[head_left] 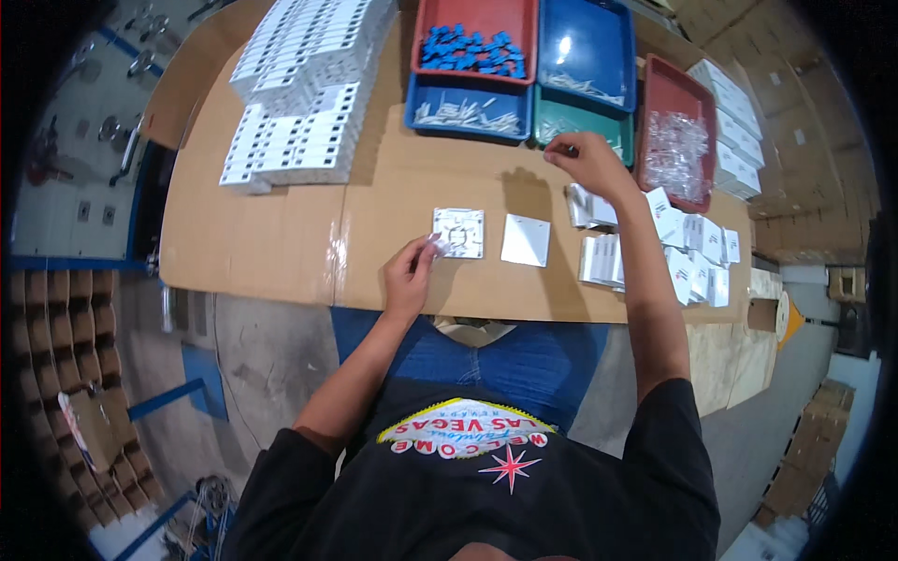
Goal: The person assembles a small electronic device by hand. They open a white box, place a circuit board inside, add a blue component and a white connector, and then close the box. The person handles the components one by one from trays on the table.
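Observation:
My left hand (408, 277) is closed, its fingertips pinching a small clear plastic piece (440, 245) at the lower left corner of a square white plastic frame (465, 227). The frame lies flat on the cardboard-covered table, with a round pattern in its middle. To its right lies a plain white square plate (525, 241), touched by neither hand. My right hand (591, 165) is raised near the front edge of a green tray (561, 110), thumb and fingers pinched together. Whatever may be between those fingertips is too small to make out.
Tall stacks of white units (304, 131) stand at the left. Behind, a red tray (475, 11) holds blue parts; blue trays (514, 136) hold small white pieces. A dark red tray (697, 198) of clear parts stands right, near several white boxes (681, 271) beneath my right forearm.

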A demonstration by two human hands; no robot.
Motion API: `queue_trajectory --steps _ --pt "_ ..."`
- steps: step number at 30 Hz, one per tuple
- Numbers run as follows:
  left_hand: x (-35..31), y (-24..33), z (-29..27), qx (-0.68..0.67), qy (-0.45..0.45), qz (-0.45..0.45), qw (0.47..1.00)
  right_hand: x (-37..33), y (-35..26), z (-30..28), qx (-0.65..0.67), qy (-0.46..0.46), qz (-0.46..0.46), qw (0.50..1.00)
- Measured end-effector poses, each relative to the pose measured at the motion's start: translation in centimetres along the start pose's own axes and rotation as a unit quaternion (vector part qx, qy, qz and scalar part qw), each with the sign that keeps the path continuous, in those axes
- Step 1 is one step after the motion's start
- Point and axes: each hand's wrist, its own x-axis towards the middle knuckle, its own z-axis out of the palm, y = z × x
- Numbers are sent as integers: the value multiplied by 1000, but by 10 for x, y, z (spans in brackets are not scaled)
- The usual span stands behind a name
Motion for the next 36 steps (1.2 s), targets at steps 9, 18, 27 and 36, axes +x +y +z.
queue_trajectory --steps 9,18,27,36 --pt "0 17 -3 29 -23 7 999 -40 -72 96 125 -121 -70 982" --pt "3 -3 -4 -13 -6 -8 1000 -5 -1 41 -50 114 95 988" --pt "4 0 1 0 -26 -20 999 51 149 0 -28 151 136 979" --pt "3 -2 -1 44 -33 6 998 60 163 1 -174 81 166 967"
